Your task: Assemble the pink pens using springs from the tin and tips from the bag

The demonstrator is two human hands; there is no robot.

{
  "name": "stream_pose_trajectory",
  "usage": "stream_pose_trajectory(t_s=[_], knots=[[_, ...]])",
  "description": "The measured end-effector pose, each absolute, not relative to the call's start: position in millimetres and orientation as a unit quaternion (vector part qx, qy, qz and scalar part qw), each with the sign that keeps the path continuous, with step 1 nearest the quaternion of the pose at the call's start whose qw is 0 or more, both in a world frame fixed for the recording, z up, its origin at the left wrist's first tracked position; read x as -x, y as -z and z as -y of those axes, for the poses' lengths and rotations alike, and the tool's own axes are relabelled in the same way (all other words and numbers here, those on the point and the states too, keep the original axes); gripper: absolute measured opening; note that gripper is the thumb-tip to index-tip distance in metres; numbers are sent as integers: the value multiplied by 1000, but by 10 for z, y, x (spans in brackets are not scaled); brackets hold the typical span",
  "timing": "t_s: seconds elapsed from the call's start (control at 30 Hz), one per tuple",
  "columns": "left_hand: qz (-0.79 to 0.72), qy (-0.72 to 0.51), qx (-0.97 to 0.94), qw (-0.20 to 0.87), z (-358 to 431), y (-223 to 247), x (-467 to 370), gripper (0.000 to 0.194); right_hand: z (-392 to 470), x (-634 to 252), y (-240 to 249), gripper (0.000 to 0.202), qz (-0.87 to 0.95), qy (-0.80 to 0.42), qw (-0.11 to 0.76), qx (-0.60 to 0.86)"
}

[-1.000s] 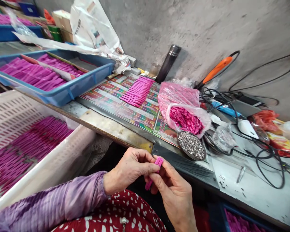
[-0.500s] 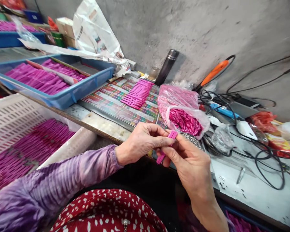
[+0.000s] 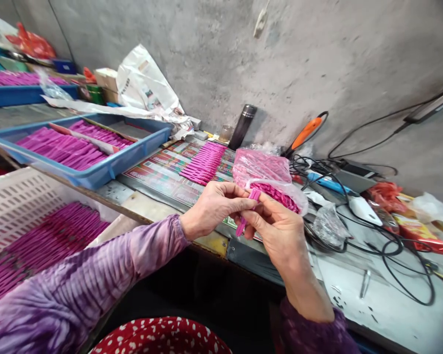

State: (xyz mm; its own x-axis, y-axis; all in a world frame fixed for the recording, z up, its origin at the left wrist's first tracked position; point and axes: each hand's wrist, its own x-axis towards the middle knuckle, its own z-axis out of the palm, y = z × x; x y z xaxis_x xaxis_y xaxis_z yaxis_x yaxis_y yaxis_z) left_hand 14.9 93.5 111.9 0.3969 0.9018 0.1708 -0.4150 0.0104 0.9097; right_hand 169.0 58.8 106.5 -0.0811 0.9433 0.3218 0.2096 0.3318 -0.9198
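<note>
My left hand (image 3: pixel 216 206) and my right hand (image 3: pixel 280 228) meet above the table's front edge. Both are closed in a pinch on one slim magenta plastic piece (image 3: pixel 240 226), tilted between them; fingers hide its middle. Just behind the hands lies a clear bag (image 3: pixel 262 164) with its mouth towards me, filled with small darker pink pieces (image 3: pixel 276 196). To the left of the bag, a neat row of magenta pieces (image 3: pixel 204 162) rests on a printed sheet (image 3: pixel 158 172).
At left stands a blue divided tray (image 3: pixel 96 179) of magenta pieces, with a white slatted basket (image 3: pixel 33 196) below it. A dark flask (image 3: pixel 242 128) and an orange-handled tool (image 3: pixel 306 132) stand by the wall. Black cables (image 3: pixel 387 246) and a crumpled clear bag (image 3: pixel 330 226) lie right.
The view has tilted up, showing more wall. Both hands keep hold of the magenta plastic piece, and it appears turned slightly more upright.
</note>
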Motion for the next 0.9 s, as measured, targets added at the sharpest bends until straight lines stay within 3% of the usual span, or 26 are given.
stream_pose_trajectory(t_s=[0.43, 0.73, 0.9], knots=[[-269, -466, -479, 693, -804, -730, -183, 41, -381, -1707, -735, 36, 623, -351, 504, 485], [-249, -246, -485, 801, -574, -529, 55, 35, -100, -1876, -722, 16, 625, -495, 434, 419], [-268, -250, -531, 764, -546, -537, 82, 35, -32, -1866, -679, 18, 601, -515, 445, 418]])
